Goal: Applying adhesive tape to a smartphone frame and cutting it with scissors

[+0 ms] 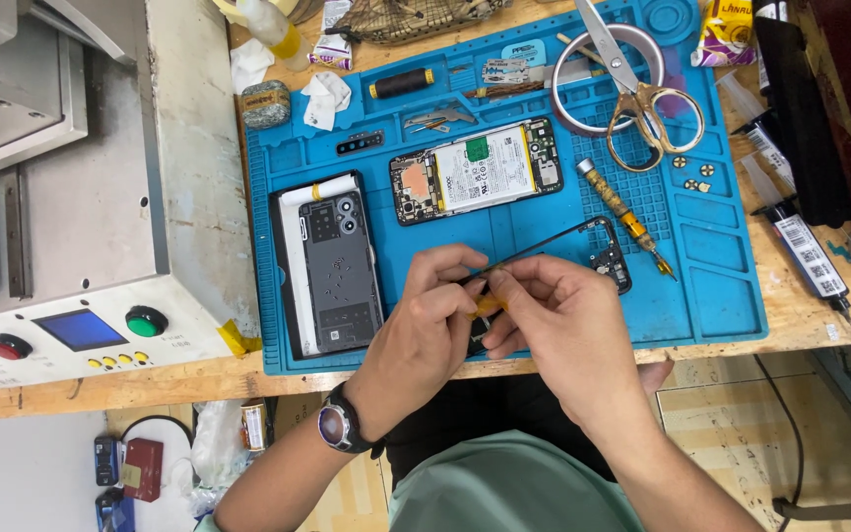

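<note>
A thin black phone frame (563,246) is being held just above the blue work mat (721,286), its near end hidden between both hands and its far corner reaching toward the screwdriver (627,217). The left hand (425,330), wrist bent and wearing a watch (337,426), is curling its fingers around the frame's near end, grip pressed on it. The right hand (568,320) is coming in from the lower right, its grip pinching a small yellow piece (487,305) against the frame. Beyond the hands, an opened phone body (477,170) and a back cover (332,261) are lying on the mat, with scissors (642,94) across a tape roll (608,84). The mat is sitting on the wooden tabletop (800,315).
</note>
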